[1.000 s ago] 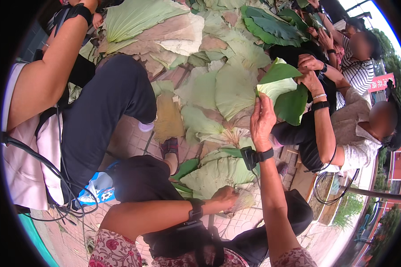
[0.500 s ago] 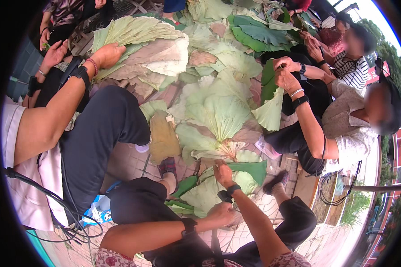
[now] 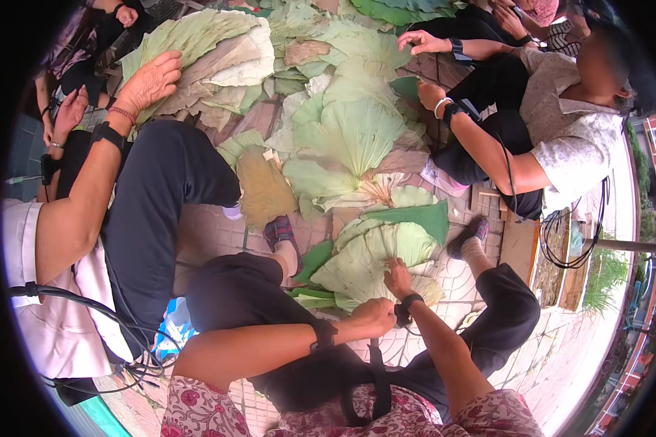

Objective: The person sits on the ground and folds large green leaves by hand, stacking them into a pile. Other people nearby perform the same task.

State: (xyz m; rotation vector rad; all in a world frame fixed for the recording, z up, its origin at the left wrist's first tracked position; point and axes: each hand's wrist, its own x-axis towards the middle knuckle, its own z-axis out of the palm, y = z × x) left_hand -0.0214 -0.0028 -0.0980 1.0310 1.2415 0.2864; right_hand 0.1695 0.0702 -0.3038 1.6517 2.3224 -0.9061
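Observation:
My right hand (image 3: 398, 279) rests over the near part of a pale green lotus leaf (image 3: 368, 256), its fingertips slightly apart and bent down toward the leaf. Just nearer to me, my left hand (image 3: 374, 318) is closed like a fist at the leaf's near edge; whatever it may hold is hidden. The pale leaf lies spread on the paving between my feet. Darker green leaves (image 3: 316, 261) show under its left side, and a folded green leaf (image 3: 419, 219) sticks out at its far right.
A long heap of lotus leaves (image 3: 353, 142) runs away ahead. At left, a person's hand (image 3: 151, 86) is at a stack of dry leaves (image 3: 229, 54). At right sits a co-worker (image 3: 554, 138) beside a wooden-edged planter (image 3: 521, 251). Black cables (image 3: 142, 357) hang at lower left.
My right hand has drawn back from the pile's far part toward me, and the pale leaf now lies flatter. The co-worker at right has parted their hands, one now with fingers spread.

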